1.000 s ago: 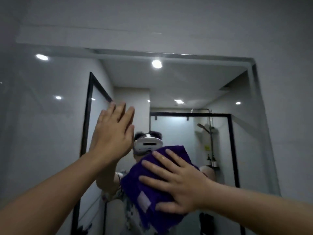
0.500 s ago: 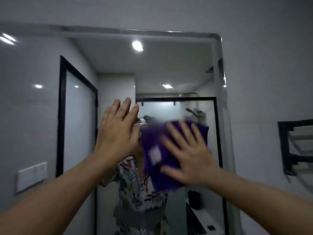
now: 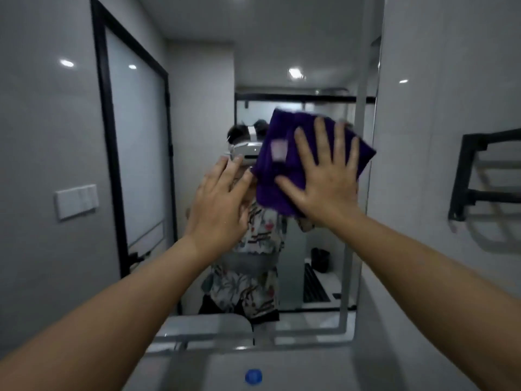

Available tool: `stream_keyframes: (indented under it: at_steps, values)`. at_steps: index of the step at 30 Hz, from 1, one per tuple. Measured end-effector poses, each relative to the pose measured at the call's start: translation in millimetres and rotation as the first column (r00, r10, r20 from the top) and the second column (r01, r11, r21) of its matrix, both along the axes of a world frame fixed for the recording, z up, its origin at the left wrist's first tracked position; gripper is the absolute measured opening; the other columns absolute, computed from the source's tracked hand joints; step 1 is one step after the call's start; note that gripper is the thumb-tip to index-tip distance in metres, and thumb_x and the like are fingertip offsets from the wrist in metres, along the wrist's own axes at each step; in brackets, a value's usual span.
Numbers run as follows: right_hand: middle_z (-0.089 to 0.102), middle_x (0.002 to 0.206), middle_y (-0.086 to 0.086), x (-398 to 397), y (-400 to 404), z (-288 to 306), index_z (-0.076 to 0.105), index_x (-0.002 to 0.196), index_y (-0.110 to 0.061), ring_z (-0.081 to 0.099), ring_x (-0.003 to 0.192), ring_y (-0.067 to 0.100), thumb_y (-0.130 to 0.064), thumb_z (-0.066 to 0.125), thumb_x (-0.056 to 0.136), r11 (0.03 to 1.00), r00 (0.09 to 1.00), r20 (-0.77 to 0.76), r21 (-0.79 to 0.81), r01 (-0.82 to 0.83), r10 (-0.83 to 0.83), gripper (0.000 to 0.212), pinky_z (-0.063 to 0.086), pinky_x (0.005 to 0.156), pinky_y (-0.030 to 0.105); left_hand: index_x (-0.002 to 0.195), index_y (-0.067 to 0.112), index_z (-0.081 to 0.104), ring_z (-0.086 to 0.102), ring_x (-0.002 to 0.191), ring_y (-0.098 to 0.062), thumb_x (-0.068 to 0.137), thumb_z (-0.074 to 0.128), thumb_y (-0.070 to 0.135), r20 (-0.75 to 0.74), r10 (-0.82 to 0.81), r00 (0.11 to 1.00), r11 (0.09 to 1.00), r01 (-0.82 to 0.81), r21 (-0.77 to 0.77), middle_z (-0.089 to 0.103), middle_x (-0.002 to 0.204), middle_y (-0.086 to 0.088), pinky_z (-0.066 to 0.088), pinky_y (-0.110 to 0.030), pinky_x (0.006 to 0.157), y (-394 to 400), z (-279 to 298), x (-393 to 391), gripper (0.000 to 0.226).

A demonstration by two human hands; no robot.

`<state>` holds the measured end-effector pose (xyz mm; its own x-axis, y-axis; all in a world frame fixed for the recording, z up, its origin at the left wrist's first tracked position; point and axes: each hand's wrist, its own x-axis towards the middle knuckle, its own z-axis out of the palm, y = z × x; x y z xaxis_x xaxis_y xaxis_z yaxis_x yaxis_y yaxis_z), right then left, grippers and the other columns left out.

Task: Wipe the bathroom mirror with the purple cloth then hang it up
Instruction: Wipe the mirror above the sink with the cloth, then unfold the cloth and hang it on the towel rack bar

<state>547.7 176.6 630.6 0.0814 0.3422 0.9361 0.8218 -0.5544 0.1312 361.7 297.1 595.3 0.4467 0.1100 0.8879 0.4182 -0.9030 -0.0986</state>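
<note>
The bathroom mirror (image 3: 135,136) fills the wall ahead, its right edge near the centre right. A folded purple cloth (image 3: 282,170) with a small pale label lies flat against the glass near that right edge. My right hand (image 3: 324,176) presses on the cloth with fingers spread, covering its lower right part. My left hand (image 3: 220,204) is raised just left of the cloth, palm toward the glass, fingers apart, holding nothing.
A black wall rack (image 3: 485,176) is mounted on the tiled wall to the right of the mirror. Below is a white basin counter (image 3: 282,368) with a blue cap (image 3: 253,376). The mirror reflects a person, a black-framed door and a shower.
My view has tilted down and right; the basin now shows. My right hand has carried the cloth up and right toward the mirror's right edge. My left hand sits lower beside it.
</note>
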Motion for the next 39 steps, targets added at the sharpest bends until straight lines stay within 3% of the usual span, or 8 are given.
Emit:
stream_keyframes:
  at_steps: [8,13,15,17,20,23,32,39]
  values:
    - [0.033,0.164,0.006,-10.5,-25.2,-241.6,0.041,0.154,-0.027,0.028,0.15,0.038,-0.032,0.065,0.086,0.883,0.971,0.056,-0.429,-0.189,0.234,0.073,0.021,0.12,0.059,0.106,0.011,0.077,0.061,0.101,-0.035,0.074,0.062,0.012,0.0,-0.09,0.996,0.918,0.083,-0.389,0.069,0.111,-0.014,0.055,-0.041,0.087,-37.8,-152.3,-17.9,0.035]
    - [0.051,0.153,0.0,-45.9,-41.6,-310.2,0.061,0.14,-0.027,0.033,0.147,0.031,-0.013,0.088,0.069,0.82,0.9,-0.356,-0.416,-0.393,0.251,0.077,0.042,0.111,0.059,0.123,0.024,0.07,0.064,0.108,-0.023,0.085,0.062,0.018,-0.206,-0.101,0.973,0.719,-0.072,-0.692,0.067,0.121,0.0,0.048,-0.03,0.089,-77.5,-215.0,-50.7,0.039]
    - [0.049,0.155,-0.006,-68.9,-50.3,-323.3,0.056,0.143,-0.033,0.034,0.149,0.025,-0.011,0.075,0.086,0.794,0.7,-0.697,-0.332,-0.509,0.158,0.064,0.044,0.112,0.052,0.127,0.028,0.067,0.063,0.108,-0.019,0.089,0.062,0.021,-0.25,-0.133,0.959,0.654,-0.105,-0.749,0.066,0.123,0.002,0.048,-0.028,0.09,-90.0,-225.7,-66.7,0.039]
    - [0.061,0.142,-0.004,-93.5,-63.3,-326.7,0.057,0.142,-0.031,0.054,0.133,0.024,-0.01,0.06,0.097,0.797,0.278,-0.954,-0.083,-0.598,0.109,0.05,0.048,0.107,0.042,0.129,0.028,0.065,0.063,0.104,-0.018,0.09,0.064,0.024,-0.267,-0.146,0.953,0.56,-0.143,-0.816,0.067,0.122,0.0,0.05,-0.03,0.09,-99.9,-232.1,-80.4,0.039]
    - [0.074,0.105,-0.004,-126.4,-85.5,-317.4,0.067,0.127,-0.021,0.07,0.096,0.016,-0.006,0.058,0.1,0.812,-0.151,-0.966,0.259,-0.523,0.211,0.032,0.059,0.082,0.03,0.13,0.023,0.064,0.065,0.1,-0.016,0.089,0.069,0.026,-0.204,-0.164,0.965,0.342,-0.139,-0.929,0.069,0.119,-0.001,0.055,-0.032,0.088,-113.7,-237.8,-96.3,0.042]
    - [0.079,0.098,0.005,-160.8,-109.8,-299.9,0.072,0.109,-0.022,0.075,0.09,0.022,-0.005,0.06,0.1,0.785,-0.369,-0.877,0.453,-0.423,0.307,0.023,0.062,0.081,0.035,0.124,0.018,0.062,0.067,0.093,-0.017,0.089,0.07,0.018,0.022,-0.171,0.985,0.048,0.03,-0.998,0.069,0.108,-0.003,0.059,-0.037,0.082,-125.0,-238.7,-109.7,0.036]
    - [0.08,0.103,0.011,-244.0,-170.6,-261.9,0.073,0.115,-0.016,0.076,0.098,0.028,-0.011,0.065,0.097,0.699,-0.429,-0.741,0.654,-0.289,0.516,0.021,0.061,0.09,0.044,0.113,0.008,0.07,0.074,0.087,-0.026,0.097,0.059,0.042,0.48,-0.072,0.874,-0.618,0.339,-0.709,0.078,0.095,-0.012,0.062,-0.041,0.078,-179.2,-195.9,-158.6,0.039]
    - [0.068,0.129,0.006,-282.8,-215.1,-248.7,0.067,0.126,-0.037,0.068,0.115,0.018,-0.027,0.067,0.096,0.703,-0.26,-0.853,0.52,-0.485,0.452,0.031,0.055,0.102,0.039,0.108,0.007,0.068,0.074,0.064,-0.021,0.088,0.068,0.013,0.449,-0.271,0.851,-0.552,0.245,-0.797,0.078,0.084,-0.012,0.056,-0.028,0.052,-212.9,-168.2,-167.3,0.021]
